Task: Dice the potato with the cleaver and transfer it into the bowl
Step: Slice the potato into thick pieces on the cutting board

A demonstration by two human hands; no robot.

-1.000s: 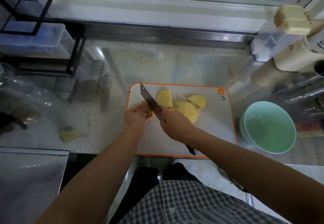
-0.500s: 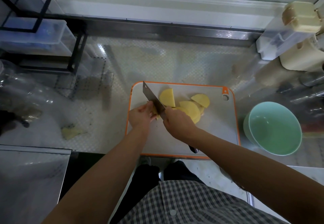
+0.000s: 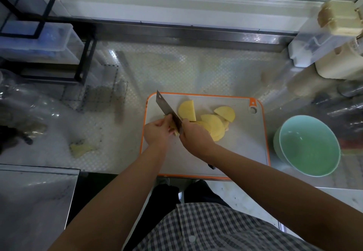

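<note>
Scarcely shifted since a second ago. Gripping the cleaver (image 3: 169, 111) by its handle in the right hand (image 3: 196, 138) at mid cutting board (image 3: 235, 152); pinching a small potato piece (image 3: 173, 128) with the left hand (image 3: 157, 133) toward the board's left edge, against the blade (fingertips very close). Blade's length aimed at the board's far-left corner. Cut slices (image 3: 212, 125) at board centre, bowl (image 3: 308, 144) beyond its right edge.

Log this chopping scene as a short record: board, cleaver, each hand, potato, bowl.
board: cutting board, orange rim, under both hands
tool: cleaver, blade between the two hands
right: right hand grips the cleaver handle
left: left hand holds a potato piece at the blade
cut: potato slices piled right of the blade
bowl: green bowl right of the board, empty
</note>
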